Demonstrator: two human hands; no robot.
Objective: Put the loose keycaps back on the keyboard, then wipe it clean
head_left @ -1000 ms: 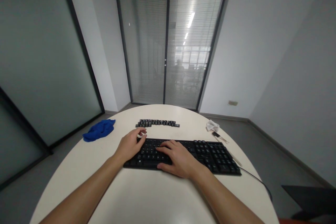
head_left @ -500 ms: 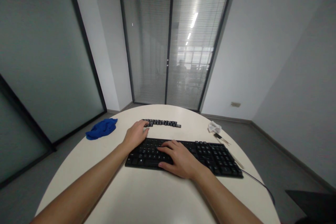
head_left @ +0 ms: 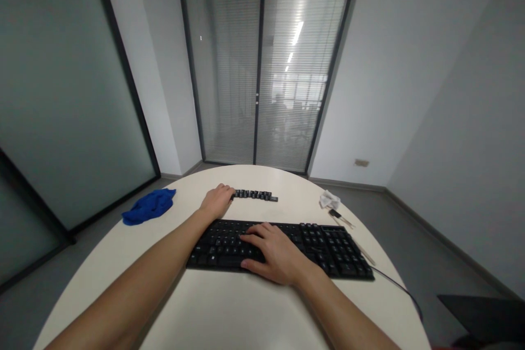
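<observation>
A black keyboard (head_left: 328,246) lies on the white round table (head_left: 213,306). Several loose black keycaps (head_left: 256,194) stand in a row behind it. My left hand (head_left: 218,200) is at the left end of that row, its fingertips at the keycaps; whether it pinches one is too small to tell. My right hand (head_left: 273,254) rests on the middle of the keyboard, with thumb and index finger apart over the keys and nothing seen in it.
A crumpled blue cloth (head_left: 150,206) lies at the table's left edge. At the right edge are a white crumpled tissue (head_left: 329,199), a small black-headed brush (head_left: 335,213) and thin sticks. The keyboard cable (head_left: 396,283) runs off to the right.
My left hand has moved slightly forward, over the left end of the keycap row. My right hand stays on the keyboard. The view has shifted a little.
</observation>
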